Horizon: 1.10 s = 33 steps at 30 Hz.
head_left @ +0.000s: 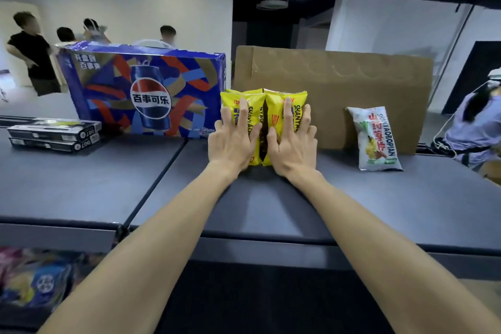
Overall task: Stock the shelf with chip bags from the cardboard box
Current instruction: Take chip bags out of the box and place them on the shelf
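- Your left hand (233,141) and right hand (291,144) lie flat, fingers straight, each pressing one of the two shiny yellow chip bags (264,119) standing on the dark grey shelf top (108,179).
- The bags look light, puffy and slippery, so hold the sides gently.
- A white chip bag (378,141) leans on the flat brown cardboard sheet (339,89) nearby.
- The cardboard box may be out of view.
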Each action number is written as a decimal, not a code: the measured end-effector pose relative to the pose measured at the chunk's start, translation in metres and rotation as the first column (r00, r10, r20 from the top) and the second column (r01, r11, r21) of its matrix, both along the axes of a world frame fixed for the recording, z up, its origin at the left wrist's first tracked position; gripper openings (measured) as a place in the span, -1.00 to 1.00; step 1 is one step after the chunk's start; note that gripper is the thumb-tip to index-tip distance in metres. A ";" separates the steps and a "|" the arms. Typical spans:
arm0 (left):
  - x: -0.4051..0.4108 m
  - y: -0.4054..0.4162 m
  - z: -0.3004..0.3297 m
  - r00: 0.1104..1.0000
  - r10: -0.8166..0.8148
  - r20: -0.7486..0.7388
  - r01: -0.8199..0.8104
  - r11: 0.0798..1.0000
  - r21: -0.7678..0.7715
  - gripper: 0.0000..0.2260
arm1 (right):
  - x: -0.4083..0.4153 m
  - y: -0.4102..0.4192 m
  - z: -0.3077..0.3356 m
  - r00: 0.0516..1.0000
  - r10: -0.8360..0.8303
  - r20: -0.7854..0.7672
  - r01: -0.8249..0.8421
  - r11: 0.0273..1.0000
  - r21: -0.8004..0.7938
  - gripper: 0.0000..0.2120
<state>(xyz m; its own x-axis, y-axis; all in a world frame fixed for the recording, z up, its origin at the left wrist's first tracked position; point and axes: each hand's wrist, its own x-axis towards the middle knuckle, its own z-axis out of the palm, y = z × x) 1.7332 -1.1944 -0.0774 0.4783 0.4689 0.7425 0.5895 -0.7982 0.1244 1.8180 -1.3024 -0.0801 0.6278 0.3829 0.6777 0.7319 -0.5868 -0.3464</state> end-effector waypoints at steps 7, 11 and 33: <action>0.015 -0.008 0.007 0.993 -0.106 0.057 0.103 0.993 0.049 -0.52 | 0.010 -0.002 0.003 0.994 0.104 -0.022 -0.098 0.980 0.171 -0.37; 0.016 -0.008 -0.002 0.996 -0.075 0.045 0.074 0.997 0.026 -0.48 | 0.009 0.002 -0.001 0.997 0.053 0.050 -0.060 0.987 0.148 -0.39; -0.008 -0.023 0.003 0.943 -0.238 0.233 0.319 0.843 -0.432 -0.03 | -0.002 -0.013 0.008 0.904 0.209 -0.373 -0.109 0.956 0.272 0.01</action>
